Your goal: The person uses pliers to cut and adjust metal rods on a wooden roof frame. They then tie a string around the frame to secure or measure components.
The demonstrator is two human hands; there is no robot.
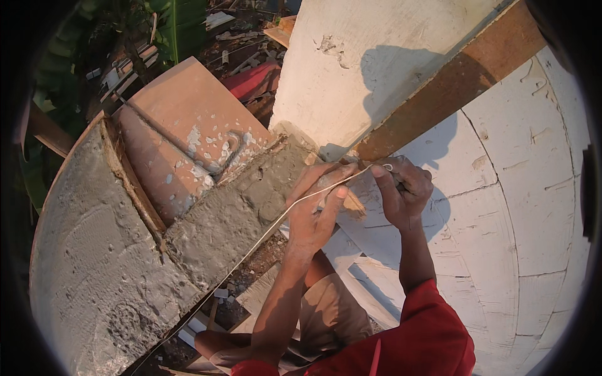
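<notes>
Thin white string (263,229) pinched taut by left hand (313,210) and right hand (404,191) at wooden batten (439,88). Likely light, limp, slippery; best gripped near batten end, beside wet mortar (232,219).

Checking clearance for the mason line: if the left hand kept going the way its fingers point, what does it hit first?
Likely the brown wooden plank at the white block's lower corner. The left hand points up-right, fingertips almost there; depth is hard to judge.

Bright warm sunlight, low angle. Hard head-and-arm shadow on the white wall (401,69). Concrete ledge (94,263) evenly lit, texture sharp. Strong fisheye bending, black vignette at rim. Foliage top left dim, soft.
</notes>
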